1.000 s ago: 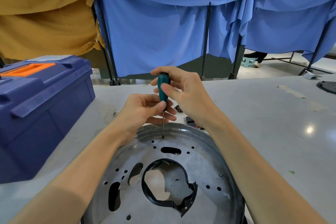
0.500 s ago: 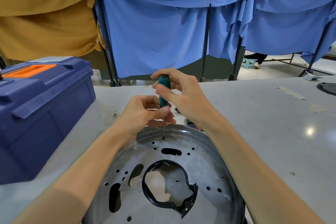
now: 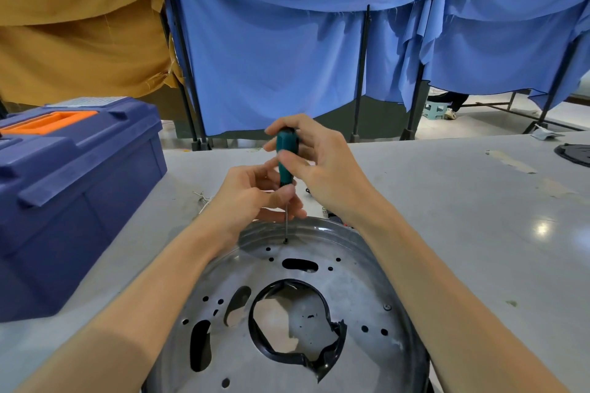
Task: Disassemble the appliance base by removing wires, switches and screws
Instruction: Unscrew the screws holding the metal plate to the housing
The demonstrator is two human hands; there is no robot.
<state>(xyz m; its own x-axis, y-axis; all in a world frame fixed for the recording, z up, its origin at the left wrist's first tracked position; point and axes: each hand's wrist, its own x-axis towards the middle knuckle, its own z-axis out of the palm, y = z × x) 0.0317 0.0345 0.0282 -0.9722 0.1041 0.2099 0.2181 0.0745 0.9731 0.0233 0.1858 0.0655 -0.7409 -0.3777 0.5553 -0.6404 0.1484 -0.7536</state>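
Right hand (image 3: 322, 169): fingers and thumb curled round the top of the teal screwdriver (image 3: 286, 153), which stands upright. Left hand (image 3: 252, 198): thumb and fingertips pinch the screwdriver at the bottom of the handle, where the thin shaft starts.

Shaft tip sits in a screw (image 3: 286, 241) at 12 o'clock on the appliance base (image 3: 360, 297), just inside the raised rim. The base is a round metal plate lying flat on the grey table (image 3: 463, 233), right in front of the person, with both forearms over it. It's punched with round holes and slots. The big centre opening is edged by a black plastic ring (image 3: 322, 357), broken and jagged at its 5 o'clock. Second screw head (image 3: 387, 307) at 3 o'clock on the plate.

Small dark loose parts (image 3: 325, 210) on the table just beyond the rim at 12–1 o'clock, partly hidden by the right wrist, so I can't identify them. Blue toolbox (image 3: 73, 195) with an orange handle at 9–10 o'clock from the base, lid shut. Dark round object (image 3: 574, 155) at the table's far edge, 2 o'clock. Blue curtains (image 3: 271, 73) behind the table at 12, ochre cloth (image 3: 73, 41) at 10–11.
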